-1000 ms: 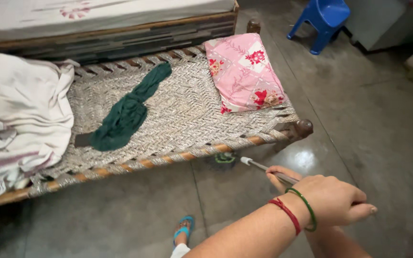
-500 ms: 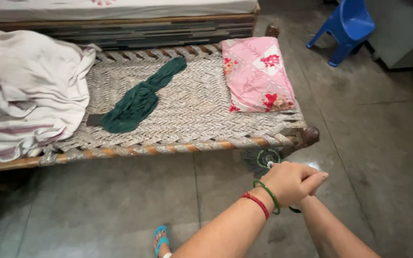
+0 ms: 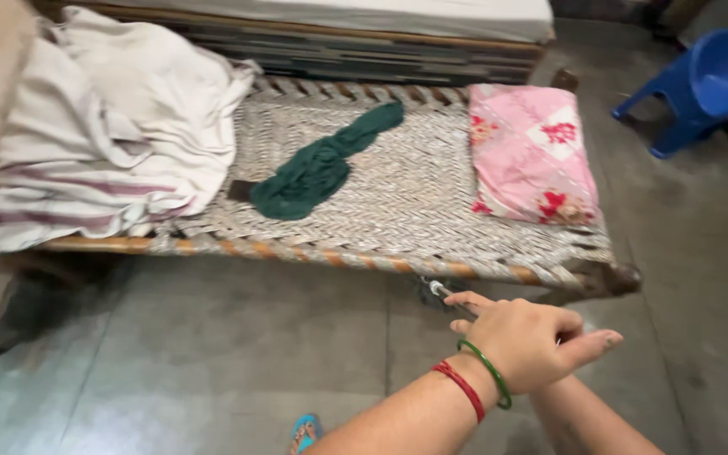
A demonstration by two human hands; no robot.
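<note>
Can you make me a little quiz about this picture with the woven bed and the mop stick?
1. True or false: the green cloth lies on the pink pillow.
2. Which is nearer the blue plastic chair: the pillow or the heap of white sheets?
3. What colours are the two bangles on the left hand gripping the mop handle?

Key
1. False: it lies on the woven cot, apart from the pillow.
2. The pillow.
3. Green and red.
</note>
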